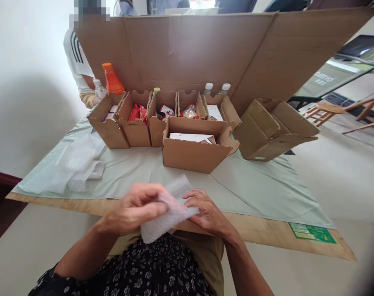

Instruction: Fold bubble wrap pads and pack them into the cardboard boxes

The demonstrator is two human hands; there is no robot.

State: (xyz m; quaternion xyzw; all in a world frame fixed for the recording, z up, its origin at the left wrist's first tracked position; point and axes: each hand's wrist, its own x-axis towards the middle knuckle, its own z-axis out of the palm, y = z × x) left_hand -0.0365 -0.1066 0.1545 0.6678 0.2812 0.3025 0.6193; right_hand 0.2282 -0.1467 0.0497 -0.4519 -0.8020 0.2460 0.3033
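Thing: a bubble-wrap sheet (170,213), white and translucent, crumpled.
Long axis: runs from lower left, over the lap, up toward the open cardboard box (196,154).
Place: at the table's (267,230) near edge.
Left hand (137,207): fingers closed over the sheet's upper edge.
Right hand (205,211): fingertips pinching the sheet's right edge.

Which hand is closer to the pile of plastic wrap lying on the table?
Left. The left hand is down-right of the pile; the right hand is farther right, across the held bubble sheet.
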